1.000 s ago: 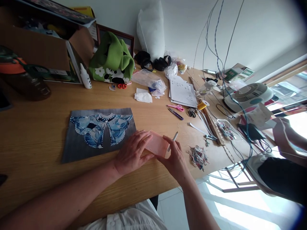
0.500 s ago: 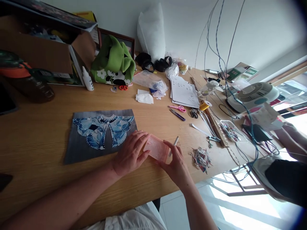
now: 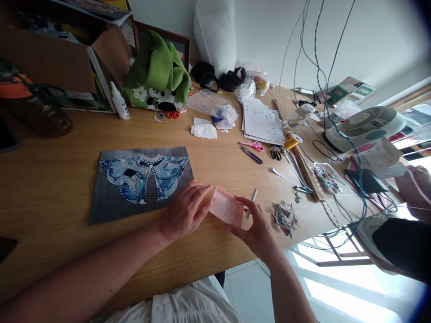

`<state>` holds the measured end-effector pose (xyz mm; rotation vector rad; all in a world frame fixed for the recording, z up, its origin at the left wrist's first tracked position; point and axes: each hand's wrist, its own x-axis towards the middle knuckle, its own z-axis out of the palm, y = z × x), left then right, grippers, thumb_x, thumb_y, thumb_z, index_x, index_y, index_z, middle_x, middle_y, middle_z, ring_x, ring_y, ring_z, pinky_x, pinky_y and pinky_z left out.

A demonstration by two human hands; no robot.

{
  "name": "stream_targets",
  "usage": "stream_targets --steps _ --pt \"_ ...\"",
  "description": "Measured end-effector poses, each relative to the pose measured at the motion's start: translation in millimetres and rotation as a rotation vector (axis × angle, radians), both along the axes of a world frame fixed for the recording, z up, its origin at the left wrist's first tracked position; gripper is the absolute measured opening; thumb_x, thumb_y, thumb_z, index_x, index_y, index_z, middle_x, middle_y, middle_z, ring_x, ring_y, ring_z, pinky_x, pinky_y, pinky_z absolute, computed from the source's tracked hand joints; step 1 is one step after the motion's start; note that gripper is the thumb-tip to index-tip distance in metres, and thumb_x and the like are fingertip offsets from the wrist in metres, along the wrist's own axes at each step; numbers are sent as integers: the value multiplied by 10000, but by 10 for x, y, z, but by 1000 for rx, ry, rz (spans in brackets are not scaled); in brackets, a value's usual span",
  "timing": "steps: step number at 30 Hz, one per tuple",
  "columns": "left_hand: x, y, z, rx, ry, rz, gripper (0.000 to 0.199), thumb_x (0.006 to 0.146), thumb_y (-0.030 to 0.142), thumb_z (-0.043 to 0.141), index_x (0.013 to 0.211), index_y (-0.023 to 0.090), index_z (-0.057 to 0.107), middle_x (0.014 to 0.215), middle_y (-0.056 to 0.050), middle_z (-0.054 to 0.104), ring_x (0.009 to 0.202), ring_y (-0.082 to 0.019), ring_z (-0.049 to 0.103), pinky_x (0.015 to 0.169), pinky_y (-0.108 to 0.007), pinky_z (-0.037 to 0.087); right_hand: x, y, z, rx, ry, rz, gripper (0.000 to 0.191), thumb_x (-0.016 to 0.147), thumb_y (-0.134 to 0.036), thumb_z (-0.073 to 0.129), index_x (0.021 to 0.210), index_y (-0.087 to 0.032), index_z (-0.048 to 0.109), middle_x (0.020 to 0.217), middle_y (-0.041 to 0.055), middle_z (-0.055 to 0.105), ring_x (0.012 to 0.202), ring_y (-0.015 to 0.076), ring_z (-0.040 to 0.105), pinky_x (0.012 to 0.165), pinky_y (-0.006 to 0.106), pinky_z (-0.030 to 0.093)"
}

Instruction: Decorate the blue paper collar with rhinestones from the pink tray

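A shallow pink tray (image 3: 226,207) with small pale beads in it is at the table's front edge. My right hand (image 3: 252,222) grips its right side between thumb and fingers, and a white pen (image 3: 251,203) lies by those fingers; whether they touch it I cannot tell. My left hand (image 3: 186,208) is spread at the tray's left side, fingertips near its rim, holding nothing. Left of it lies a grey sheet (image 3: 97,202) bearing a blue patterned, bead-edged collar shape (image 3: 161,179), partly under my left fingers or just behind them.
A heap of scraps (image 3: 284,217) lies right of the tray. Behind are pink scissors (image 3: 254,146), a craft knife (image 3: 251,154), papers (image 3: 262,121) and a green bag (image 3: 156,76). A fan (image 3: 367,128) and hanging cables stand right, near another person's hand (image 3: 414,186).
My right hand and the pink tray have shifted slightly right in view, widening the gap to my left hand. The camera view has tilted down a little.
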<state>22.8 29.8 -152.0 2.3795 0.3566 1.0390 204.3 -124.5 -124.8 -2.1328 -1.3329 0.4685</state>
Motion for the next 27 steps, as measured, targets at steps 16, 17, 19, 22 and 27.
stream_targets --steps 16,17,19,22,27 --pt "-56 13 54 -117 -72 14 427 1034 207 384 1458 181 355 1384 -151 497 1318 -261 450 1130 -470 383 -14 266 -97 121 -114 64 651 763 -384 772 1344 -305 488 1369 81 585 1233 312 522 1006 524 473" --pt "-56 17 50 -122 -75 18 421 1034 206 385 1454 182 361 1375 -147 503 1310 -258 454 1130 -467 381 2 246 -87 116 -129 47 656 756 -388 779 1339 -304 490 1363 82 589 1224 316 525 997 524 477" --pt "-50 21 43 -126 -70 14 412 1034 203 389 1445 180 370 1362 -142 510 1300 -252 458 1129 -456 380 17 196 -63 124 -148 21 650 757 -391 778 1332 -299 490 1363 82 590 1216 314 525 989 518 481" --pt "-35 20 35 -127 -64 -1 409 1033 190 391 1441 167 374 1360 -140 511 1299 -243 454 1134 -437 371 -4 148 -39 124 -152 41 634 776 -374 757 1340 -300 476 1378 74 578 1229 308 513 1000 512 477" --pt "-11 17 27 -140 -62 11 386 1031 181 395 1417 160 403 1339 -130 528 1278 -231 469 1127 -408 375 -15 152 -14 76 -178 35 627 779 -358 759 1335 -303 473 1326 76 602 1233 315 507 1018 524 465"
